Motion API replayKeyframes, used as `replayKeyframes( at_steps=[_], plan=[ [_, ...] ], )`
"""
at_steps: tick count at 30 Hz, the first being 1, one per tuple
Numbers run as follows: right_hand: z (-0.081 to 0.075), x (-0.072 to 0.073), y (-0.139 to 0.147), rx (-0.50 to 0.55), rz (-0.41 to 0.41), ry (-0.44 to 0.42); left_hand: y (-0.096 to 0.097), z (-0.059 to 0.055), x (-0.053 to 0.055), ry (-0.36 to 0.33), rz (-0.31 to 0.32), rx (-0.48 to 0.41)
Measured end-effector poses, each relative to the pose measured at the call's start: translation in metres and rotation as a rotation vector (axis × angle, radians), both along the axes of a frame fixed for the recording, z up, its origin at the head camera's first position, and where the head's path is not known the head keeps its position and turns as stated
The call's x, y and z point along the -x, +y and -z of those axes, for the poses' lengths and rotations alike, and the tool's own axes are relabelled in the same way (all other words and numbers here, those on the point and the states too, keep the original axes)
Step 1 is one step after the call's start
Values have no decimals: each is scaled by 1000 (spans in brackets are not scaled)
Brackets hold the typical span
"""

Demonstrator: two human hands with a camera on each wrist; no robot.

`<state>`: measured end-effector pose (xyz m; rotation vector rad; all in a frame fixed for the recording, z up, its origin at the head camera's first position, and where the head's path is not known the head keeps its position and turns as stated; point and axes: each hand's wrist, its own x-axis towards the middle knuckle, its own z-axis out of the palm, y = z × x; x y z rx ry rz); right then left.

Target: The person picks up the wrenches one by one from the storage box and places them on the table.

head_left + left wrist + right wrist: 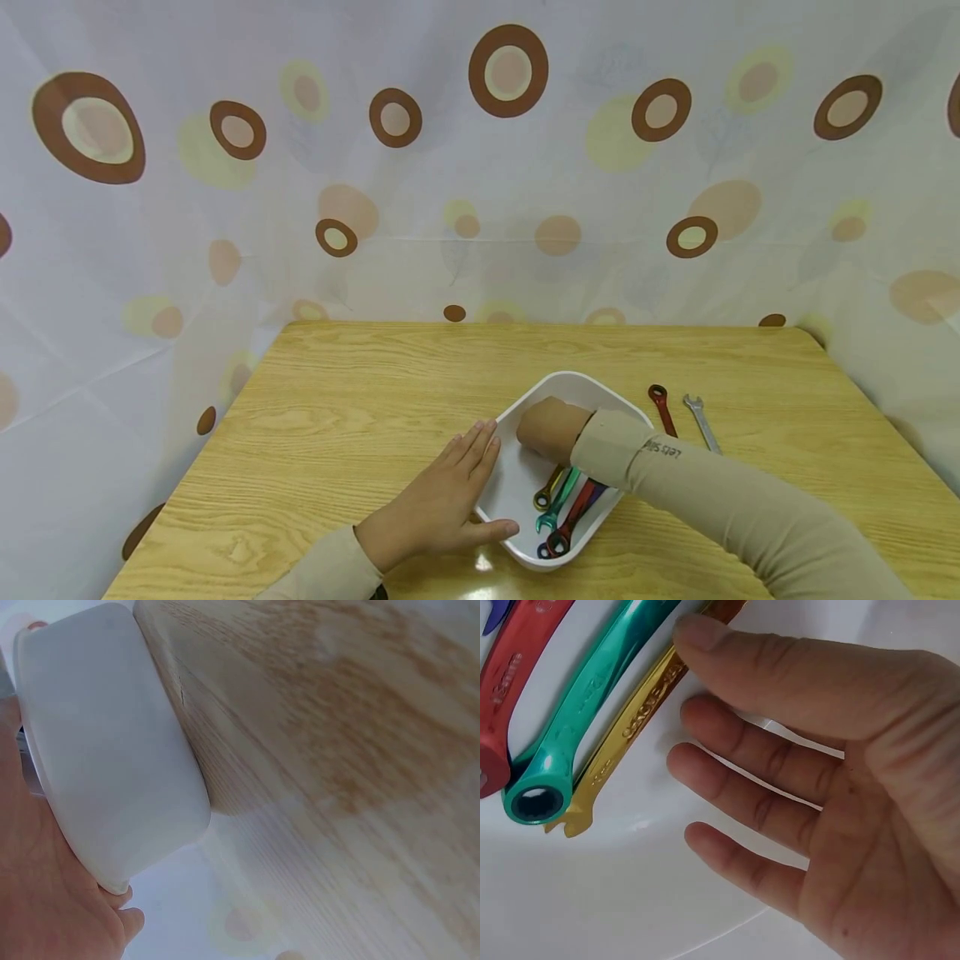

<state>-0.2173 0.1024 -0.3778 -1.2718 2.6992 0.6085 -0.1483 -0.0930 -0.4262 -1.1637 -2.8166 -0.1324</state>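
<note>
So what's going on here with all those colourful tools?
A person's left hand rests on the edge of a white bin, and their right hand is down inside it, with the thumb at a gold combination wrench; whether it grips it, I can't tell. A green combination wrench, a red wrench and a purple wrench lie in there too. Another red wrench and a silver wrench lie outside, on the wooden table.

Up top, white cloth (480,167) with brown rings. Low in the middle: red wrench (577,511), green wrench (563,493), gold wrench (554,482).
</note>
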Motion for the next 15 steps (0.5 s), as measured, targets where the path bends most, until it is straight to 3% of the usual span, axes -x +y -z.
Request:
replayKeyframes(
  at_steps=[8,15],
  plan=[
    [1,3,3,-14,-8,35,0,-2,-1,-14,-6,1],
    [1,10,-3,-128,38,-13,0,-3,-2,-10,-4,0]
  ],
)
